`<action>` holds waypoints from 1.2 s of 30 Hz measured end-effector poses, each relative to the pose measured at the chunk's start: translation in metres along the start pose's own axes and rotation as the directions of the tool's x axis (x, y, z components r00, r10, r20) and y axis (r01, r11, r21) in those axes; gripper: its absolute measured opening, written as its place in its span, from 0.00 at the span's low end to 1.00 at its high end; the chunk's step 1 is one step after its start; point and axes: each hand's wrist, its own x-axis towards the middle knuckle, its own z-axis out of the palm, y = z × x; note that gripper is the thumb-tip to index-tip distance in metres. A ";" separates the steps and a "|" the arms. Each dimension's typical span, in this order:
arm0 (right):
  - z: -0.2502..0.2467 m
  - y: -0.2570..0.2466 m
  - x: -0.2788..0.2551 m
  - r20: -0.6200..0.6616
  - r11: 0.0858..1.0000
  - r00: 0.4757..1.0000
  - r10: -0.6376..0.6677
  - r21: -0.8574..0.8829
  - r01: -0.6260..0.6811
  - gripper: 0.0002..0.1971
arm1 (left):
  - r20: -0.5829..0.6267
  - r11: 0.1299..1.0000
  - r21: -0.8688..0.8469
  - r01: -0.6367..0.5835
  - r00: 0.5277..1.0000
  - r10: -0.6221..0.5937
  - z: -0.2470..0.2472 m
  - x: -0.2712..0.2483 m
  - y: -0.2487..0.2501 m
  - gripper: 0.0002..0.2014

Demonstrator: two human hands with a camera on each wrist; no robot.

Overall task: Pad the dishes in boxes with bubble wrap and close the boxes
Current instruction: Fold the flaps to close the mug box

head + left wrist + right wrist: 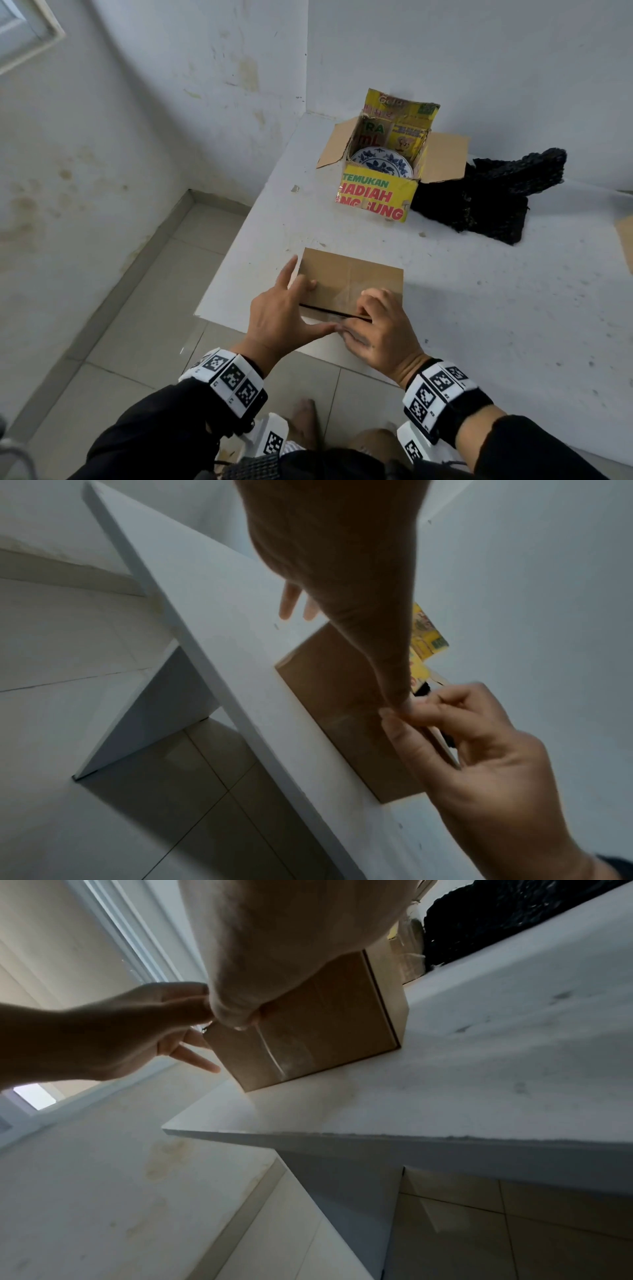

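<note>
A plain brown cardboard box (352,274) (325,683) (325,1020) sits near the front left corner of the white table (496,325). Its top flaps are almost down, with a dark slit left along the front. My left hand (284,308) (120,1031) lies with straight spread fingers on the box's top left, thumb reaching toward the other hand. My right hand (376,325) (479,737) curls its fingers over the front flap edge and pinches it. Farther back stands an open yellow printed box (373,195) with a blue-and-white plate (380,162) inside. A heap of black bubble wrap (486,195) (514,918) lies beside it.
The table stands in a corner between two white walls. Its left edge (239,240) and front edge drop to a tiled floor (137,342). A flat piece of cardboard (625,240) shows at the far right edge of the table.
</note>
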 end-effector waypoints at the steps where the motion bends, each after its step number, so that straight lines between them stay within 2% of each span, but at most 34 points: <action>1: -0.002 0.001 0.001 0.029 1.000 1.000 0.010 0.023 -0.010 0.09 | 0.033 0.999 0.019 0.029 0.999 -0.030 0.002 0.002 0.003 0.43; 5: -0.014 0.003 0.001 0.116 0.976 0.987 0.110 0.177 -0.130 0.16 | 0.070 0.998 0.013 0.069 0.995 -0.069 0.007 0.006 0.009 0.38; 7: -0.017 0.003 0.003 0.100 0.925 0.970 0.222 0.292 -0.242 0.18 | 0.046 1.000 0.010 0.027 0.999 -0.027 0.010 0.005 0.007 0.34; 9: -0.015 0.006 0.006 0.084 0.906 0.955 0.286 0.300 -0.298 0.18 | 0.019 1.000 0.021 -0.021 1.000 0.021 0.013 0.005 0.006 0.34; 13: -0.002 0.011 0.009 0.093 0.976 0.979 0.181 0.106 -0.190 0.16 | 0.026 0.995 0.075 -0.064 0.998 0.062 0.015 0.006 0.001 0.33; 15: 0.004 0.013 0.006 0.082 0.990 0.990 0.117 0.065 -0.122 0.12 | 0.054 0.994 0.087 -0.072 0.996 0.067 0.014 0.006 0.000 0.30; 17: 0.005 0.013 0.005 0.088 0.991 0.991 0.102 0.074 -0.109 0.10 | 0.076 0.993 0.083 -0.081 0.994 0.075 0.014 0.006 0.000 0.27; 21: -0.003 0.014 0.007 0.124 0.981 0.983 0.138 0.120 -0.153 0.11 | 0.089 0.997 0.024 -0.075 0.993 0.073 0.012 0.005 -0.001 0.23; 25: -0.008 0.013 0.005 0.132 0.940 0.933 0.335 0.027 -0.341 0.22 | 0.117 0.999 -0.042 -0.028 0.993 0.033 0.003 0.002 -0.005 0.21; 27: -0.006 0.012 0.005 0.148 0.917 0.911 0.385 0.052 -0.396 0.23 | 0.141 0.998 -0.061 -0.009 0.990 0.017 -0.002 0.004 -0.005 0.22; 30: -0.004 0.015 0.003 0.192 0.902 0.905 0.379 0.143 -0.408 0.21 | 0.171 0.997 -0.071 0.010 0.985 0.003 -0.007 0.008 -0.003 0.23; 34: -0.002 0.020 -0.008 0.229 0.909 0.916 0.330 0.185 -0.374 0.26 | 0.190 0.993 -0.113 0.022 0.982 -0.001 -0.012 0.011 -0.003 0.30; 36: -0.005 0.019 -0.012 0.254 0.905 0.913 0.319 0.203 -0.373 0.26 | 0.201 0.991 -0.130 0.030 0.980 -0.003 -0.016 0.012 -0.004 0.31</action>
